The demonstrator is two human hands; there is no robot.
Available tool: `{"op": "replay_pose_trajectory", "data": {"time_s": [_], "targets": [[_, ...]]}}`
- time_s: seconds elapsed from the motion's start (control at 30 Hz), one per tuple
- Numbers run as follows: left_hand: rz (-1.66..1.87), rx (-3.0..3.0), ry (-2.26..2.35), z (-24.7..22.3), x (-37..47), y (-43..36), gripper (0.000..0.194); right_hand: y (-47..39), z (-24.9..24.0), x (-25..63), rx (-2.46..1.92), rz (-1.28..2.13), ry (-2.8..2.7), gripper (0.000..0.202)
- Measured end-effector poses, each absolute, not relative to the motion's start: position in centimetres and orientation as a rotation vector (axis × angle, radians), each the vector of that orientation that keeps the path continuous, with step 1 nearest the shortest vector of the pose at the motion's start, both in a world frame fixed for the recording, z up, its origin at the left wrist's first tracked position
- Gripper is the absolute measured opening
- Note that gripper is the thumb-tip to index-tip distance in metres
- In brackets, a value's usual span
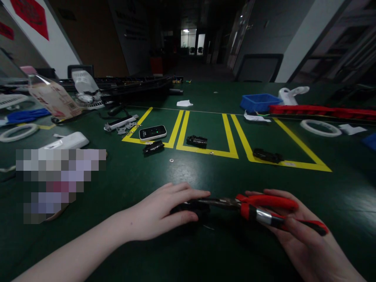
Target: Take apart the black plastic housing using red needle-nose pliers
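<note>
Pliers (264, 209) gripped by right hand (296, 231) — nose on small black part (189, 209) at near centre, pinned flat under left hand (164, 213). Work under way — three similar black parts (196, 141) lie far off by yellow tape boxes (205, 133).

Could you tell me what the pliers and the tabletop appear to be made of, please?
Pliers: dark, dull metal nose, probably steel; handles in glossy red sleeves, likely plastic or rubber, with a silvery band that looks like tape. Tabletop: smooth dark green mat with a faint sheen, perhaps rubber or vinyl, marked with yellow tape lines.
</note>
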State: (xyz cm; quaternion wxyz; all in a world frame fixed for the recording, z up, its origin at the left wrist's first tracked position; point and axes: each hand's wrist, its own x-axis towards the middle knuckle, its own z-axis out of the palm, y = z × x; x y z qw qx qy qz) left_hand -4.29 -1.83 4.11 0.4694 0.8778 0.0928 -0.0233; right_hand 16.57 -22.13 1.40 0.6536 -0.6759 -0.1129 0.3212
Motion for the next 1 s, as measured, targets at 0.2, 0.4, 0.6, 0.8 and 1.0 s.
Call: {"op": "replay_pose_trajectory", "data": {"time_s": [0.2, 0.4, 0.6, 0.8, 1.0], "targets": [[-0.025, 2.153, 0.205, 3.71, -4.30, -1.73, 0.050, -22.14, 1.41, 16.60, -1.547, 0.703, -0.240, 0.060], [-0.038, 2.163, 0.177, 3.68, -4.27, -1.63, 0.049, -22.12, 1.72, 16.33, -1.533, 0.714, -0.252, 0.056], [-0.038, 2.153, 0.168, 3.75, -4.29, -1.51, 0.048, -21.83, 1.53, 16.63, -1.518, 0.730, -0.222, 0.063], [-0.046, 2.183, 0.158, 3.62, -4.32, -1.53, 0.049, -21.91, 1.66, 16.46, -1.533, 0.721, -0.244, 0.063], [-0.070, 2.196, 0.181, 4.18, -4.43, -1.73, 0.049, -22.18, 1.85, 16.12, -1.513, 0.726, -0.307, 0.055]]}}
